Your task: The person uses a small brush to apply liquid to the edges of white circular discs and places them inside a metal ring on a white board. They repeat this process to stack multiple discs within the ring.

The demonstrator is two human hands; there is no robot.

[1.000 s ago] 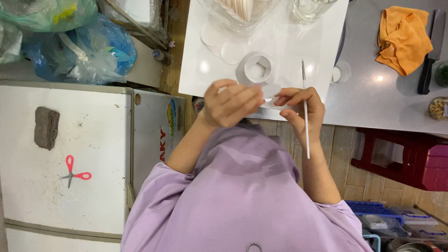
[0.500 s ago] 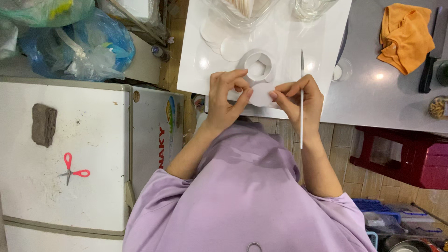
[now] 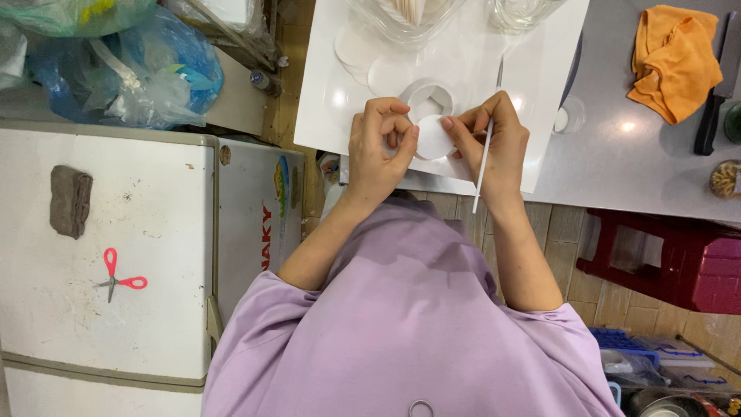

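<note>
White and thin, a small round disc [image 3: 432, 139] is pinched between the two hands just above the near edge of the white board [image 3: 324, 100]. It looks like a flat wafer or wrapper, smooth, matt and unmarked, with a clean circular outline; its material cannot be told with certainty. The left hand [image 3: 378, 150] is curled, its thumb and forefinger closed on the disc's left rim, probably so that the piece is kept steady and lifted clear of the board. The right hand [image 3: 494, 143] is closed on the disc's right rim with its fingertips, while a slim white stick [image 3: 485, 158] is held against the palm by the other fingers, its length running toward the body, seemingly so that the tool stays ready without being put down.

Farther up the board from the disc, a white ring-shaped mould [image 3: 428, 94] is seen, and beyond it more round discs [image 3: 359, 54] are laid overlapping, next to a clear glass bowl [image 3: 405, 19]. To the right of the board, on the grey table [image 3: 617, 162], an orange cloth [image 3: 675, 62] is bunched, and a dark-handled knife [image 3: 714, 100] lies at the edge. To the left of the board, a white chest freezer [image 3: 116, 232] carries pink-handled scissors [image 3: 120, 278] and a folded brown cloth [image 3: 71, 201]. Under the table a red stool [image 3: 664, 262] is visible.
</note>
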